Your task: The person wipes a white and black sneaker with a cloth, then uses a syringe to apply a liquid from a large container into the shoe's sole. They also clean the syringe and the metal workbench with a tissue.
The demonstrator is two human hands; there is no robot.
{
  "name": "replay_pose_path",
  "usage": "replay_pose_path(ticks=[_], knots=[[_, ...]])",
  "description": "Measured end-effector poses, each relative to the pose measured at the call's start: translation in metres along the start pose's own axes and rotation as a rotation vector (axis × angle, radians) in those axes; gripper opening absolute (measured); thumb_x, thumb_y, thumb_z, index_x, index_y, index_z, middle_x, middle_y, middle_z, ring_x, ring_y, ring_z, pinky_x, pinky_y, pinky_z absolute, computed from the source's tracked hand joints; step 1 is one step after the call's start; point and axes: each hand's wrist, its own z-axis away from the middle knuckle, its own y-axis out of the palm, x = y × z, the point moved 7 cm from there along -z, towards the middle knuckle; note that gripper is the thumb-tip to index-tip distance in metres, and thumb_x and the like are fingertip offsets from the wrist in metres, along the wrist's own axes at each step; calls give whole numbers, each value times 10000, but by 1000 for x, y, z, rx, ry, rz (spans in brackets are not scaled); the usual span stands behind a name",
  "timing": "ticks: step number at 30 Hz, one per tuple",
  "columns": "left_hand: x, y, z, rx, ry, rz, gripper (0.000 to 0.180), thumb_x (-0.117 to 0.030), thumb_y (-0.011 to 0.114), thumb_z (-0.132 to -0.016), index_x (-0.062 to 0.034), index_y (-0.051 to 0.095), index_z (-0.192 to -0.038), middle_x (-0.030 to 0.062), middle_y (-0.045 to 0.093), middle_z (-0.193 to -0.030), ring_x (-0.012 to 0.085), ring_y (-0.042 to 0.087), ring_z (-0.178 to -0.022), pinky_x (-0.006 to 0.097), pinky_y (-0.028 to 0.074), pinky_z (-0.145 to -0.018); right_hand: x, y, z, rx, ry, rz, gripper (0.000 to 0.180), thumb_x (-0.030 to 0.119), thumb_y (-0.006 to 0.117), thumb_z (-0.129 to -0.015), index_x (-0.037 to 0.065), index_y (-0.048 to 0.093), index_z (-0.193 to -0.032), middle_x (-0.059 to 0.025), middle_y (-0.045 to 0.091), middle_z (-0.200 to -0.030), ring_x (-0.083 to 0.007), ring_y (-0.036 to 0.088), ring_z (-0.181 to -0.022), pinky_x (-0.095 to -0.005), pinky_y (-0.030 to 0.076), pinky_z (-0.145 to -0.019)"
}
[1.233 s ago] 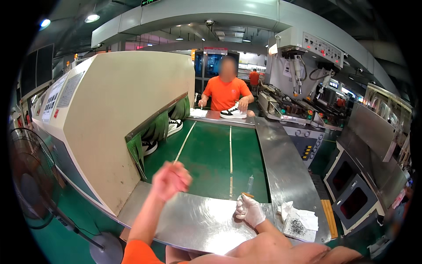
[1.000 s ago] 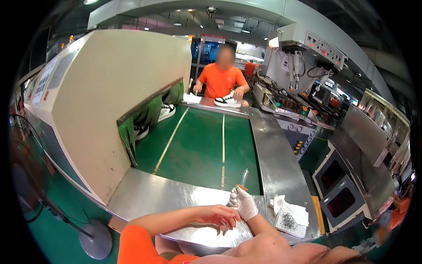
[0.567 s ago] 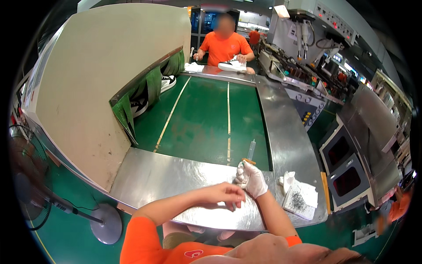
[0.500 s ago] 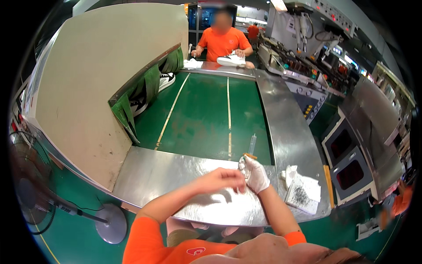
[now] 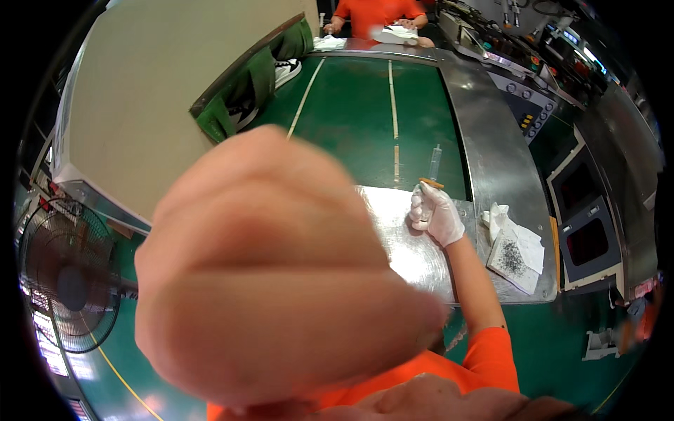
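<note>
Right, left hand (image 5: 281, 274) is up close to the lens, blurred, filling centre-left of the frame, fingers curled into a loose fist; can't tell if it holds anything. Right hand (image 5: 437, 214), white-gloved, right of centre, forearm running up from lower right, fingers closed on a syringe (image 5: 433, 168) pointing up-frame. It rests on the steel plate (image 5: 393, 231). Rag (image 5: 516, 245) just right. Green belt (image 5: 365, 112) beyond; a person (image 5: 375, 10) at top.
</note>
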Motion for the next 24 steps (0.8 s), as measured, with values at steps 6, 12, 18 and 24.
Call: replay_pose_path(ticks=[6,12,18,24], knots=[[4,50,19,63,-106,224,283,-372,567,-871,-95,558,-814,46,589,-679,190,534,-587,307,394,-548,-5,8,-8,47,19,39,276,288,529,-961,42,544,-837,-54,571,-697,-159,539,-517,-246,357,-400],[20,55,-4,-140,-154,418,240,-327,611,-809,-99,576,-742,41,580,-632,194,542,-544,313,388,-494,-21,-25,-28,42,40,-13,162,209,559,-937,70,556,-1022,-100,596,-926,-248,565,-838,-413,471,-663],[8,83,-38,-287,-91,562,205,-282,655,-747,-102,593,-670,37,570,-586,199,550,-501,319,381,-439,-28,-28,-34,42,-32,-21,170,228,583,-931,68,551,-979,-93,589,-867,-213,569,-743,-356,435,-573],[-28,128,-60,-204,507,947,174,-274,633,-838,-104,657,-816,36,623,-689,186,586,-555,305,389,-445,-19,-3,-5,-27,-25,37,215,262,550,-954,60,533,-880,-34,560,-702,-156,536,-515,-266,349,-375]])
